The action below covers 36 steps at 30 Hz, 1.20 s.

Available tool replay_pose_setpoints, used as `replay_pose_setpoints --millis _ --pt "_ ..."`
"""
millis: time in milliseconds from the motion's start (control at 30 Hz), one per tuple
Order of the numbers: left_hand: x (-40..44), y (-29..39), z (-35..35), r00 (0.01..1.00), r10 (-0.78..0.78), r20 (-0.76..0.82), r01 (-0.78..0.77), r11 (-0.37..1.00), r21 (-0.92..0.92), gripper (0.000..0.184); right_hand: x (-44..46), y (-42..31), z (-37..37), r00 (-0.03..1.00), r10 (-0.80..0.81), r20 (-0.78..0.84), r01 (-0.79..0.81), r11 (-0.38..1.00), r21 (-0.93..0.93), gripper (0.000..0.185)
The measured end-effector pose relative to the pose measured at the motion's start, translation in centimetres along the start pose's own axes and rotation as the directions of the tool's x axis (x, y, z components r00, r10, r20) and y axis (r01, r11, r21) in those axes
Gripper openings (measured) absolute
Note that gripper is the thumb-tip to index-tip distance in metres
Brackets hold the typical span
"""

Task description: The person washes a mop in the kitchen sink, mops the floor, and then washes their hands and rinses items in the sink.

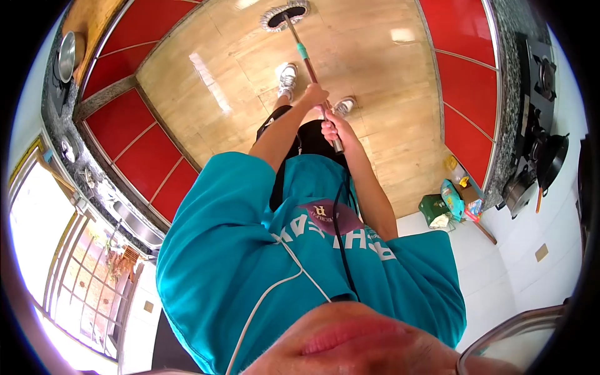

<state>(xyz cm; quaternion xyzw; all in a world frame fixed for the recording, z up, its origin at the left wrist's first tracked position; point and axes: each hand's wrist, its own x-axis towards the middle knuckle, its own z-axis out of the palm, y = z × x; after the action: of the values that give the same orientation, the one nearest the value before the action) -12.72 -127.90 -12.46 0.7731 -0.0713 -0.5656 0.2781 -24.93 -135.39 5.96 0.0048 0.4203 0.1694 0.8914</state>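
Note:
A mop with a flat, fringed grey-and-white head [284, 16] rests on the tiled floor ahead of me. Its reddish-brown handle [310, 72], with a green collar partway along, slants back toward my body. My left hand [315, 95] is wrapped around the handle, lower down and nearer the mop head. Closer to the dark top end, my right hand [337, 128] closes around the same handle. The end of the handle sticks out just past my right hand, near my waist. My shoes [287, 80] stand on either side of the handle.
Red cabinets [465, 87] line both sides under granite counters. At right are a stove [542, 78] and a dark pan [552, 164]. A green bag [432, 210] and a blue packet [451, 199] lie in the right corner. A metal pot [71, 56] and a sink [136, 224] are at left.

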Motion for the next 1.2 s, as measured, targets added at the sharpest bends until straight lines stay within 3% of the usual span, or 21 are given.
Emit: replay_pose_setpoints --millis 67,100,133,167,233,267,367,433,467,533,567,633,667,700,767,833,900,967,1033,1200 --pt "-6.3 4.9 3.2 0.999 -0.006 0.037 0.004 0.997 0.075 0.035 -3.9 0.4 -3.4 1.0 0.007 0.005 -0.007 1.0 0.029 0.021" --pt "-9.3 7.8 5.2 0.986 -0.145 -0.084 0.146 0.989 0.003 0.024 -5.8 0.3 -5.3 0.999 0.034 0.01 -0.034 0.999 0.035 0.02" --pt "-7.1 4.6 9.1 0.996 0.092 0.0 -0.089 0.962 0.258 0.024 -7.5 0.3 -6.8 0.998 0.059 0.015 -0.059 0.997 0.042 0.019" --pt "-4.8 1.3 13.1 0.943 0.323 0.084 -0.323 0.821 0.471 0.024 -9.2 0.3 -8.3 0.998 0.06 0.014 -0.061 0.997 0.037 0.019" --pt "-7.4 3.2 16.1 0.995 0.086 0.046 -0.091 0.99 0.105 0.025 -12.3 0.3 -10.7 0.991 0.089 -0.095 -0.088 0.996 0.016 0.015" --pt "-8.8 4.3 17.6 0.999 -0.034 0.026 0.036 0.996 -0.085 0.027 -13.6 0.4 -11.6 0.992 0.088 -0.093 -0.088 0.996 0.009 0.015" --pt "-12.2 6.9 19.2 0.998 -0.057 -0.002 0.057 0.998 0.007 0.026 -16.3 0.1 -12.4 0.985 0.105 -0.139 -0.096 0.993 0.07 0.012" --pt "-13.8 9.0 18.6 0.994 -0.068 -0.09 0.048 0.977 -0.206 0.02 -15.7 -0.5 -12.9 0.984 0.098 -0.146 -0.096 0.995 0.016 0.012" --pt "-13.3 9.2 18.1 0.994 -0.06 -0.091 0.04 0.978 -0.207 0.02 -15.1 -1.2 -13.0 0.985 0.08 -0.155 -0.087 0.996 -0.037 0.012" --pt "-10.9 8.7 17.0 0.987 -0.158 0.034 0.157 0.883 -0.442 0.016 -13.9 -2.6 -11.4 0.988 0.049 -0.145 -0.058 0.997 -0.054 0.013" --pt "-8.4 6.8 17.3 0.996 -0.049 -0.081 0.018 0.94 -0.341 0.017 -12.9 -2.8 -10.4 0.991 0.029 -0.134 -0.036 0.998 -0.053 0.014" --pt "-7.1 8.1 14.1 0.993 -0.054 -0.105 0.02 0.954 -0.299 0.017 -10.2 -3.6 -9.3 0.99 0.006 -0.142 -0.019 0.996 -0.089 0.015" --pt "-6.6 9.7 11.9 0.984 -0.044 -0.172 0.013 0.984 -0.176 0.02 -8.6 -4.5 -8.7 0.989 -0.021 -0.144 0.003 0.992 -0.129 0.015" --pt "-5.8 11.0 9.4 0.987 -0.104 -0.122 0.08 0.979 -0.189 0.024 -7.2 -5.6 -7.3 0.995 -0.014 -0.098 0.002 0.993 -0.117 0.016" --pt "-1.0 10.8 6.3 0.956 0.061 -0.286 -0.033 0.994 0.102 0.029 -4.1 -8.2 -4.5 0.999 -0.009 -0.045 0.005 0.997 -0.075 0.015" --pt "5.3 10.0 3.7 0.989 -0.034 -0.144 -0.023 0.927 -0.375 0.021 -2.0 -11.4 0.2 0.997 -0.034 -0.073 0.025 0.993 -0.119 0.018" --pt "5.2 15.5 -1.7 0.993 -0.054 -0.102 0.01 0.922 -0.386 0.019 0.8 -14.9 3.9 0.998 -0.038 -0.057 0.03 0.992 -0.126 0.02" --pt "4.6 21.1 -7.2 0.997 -0.048 -0.067 0.019 0.922 -0.387 0.016 3.3 -17.9 6.2 0.995 -0.085 -0.059 0.065 0.959 -0.275 0.024" --pt "7.4 22.1 -10.2 0.997 0.064 -0.048 -0.079 0.878 -0.472 0.015 6.0 -20.9 8.6 0.995 -0.081 -0.06 0.063 0.964 -0.257 0.024" --pt "11.8 27.6 -16.6 0.994 -0.019 -0.105 -0.036 0.867 -0.496 0.015 11.6 -27.1 13.3 0.993 -0.105 -0.058 0.094 0.983 -0.16 0.019"
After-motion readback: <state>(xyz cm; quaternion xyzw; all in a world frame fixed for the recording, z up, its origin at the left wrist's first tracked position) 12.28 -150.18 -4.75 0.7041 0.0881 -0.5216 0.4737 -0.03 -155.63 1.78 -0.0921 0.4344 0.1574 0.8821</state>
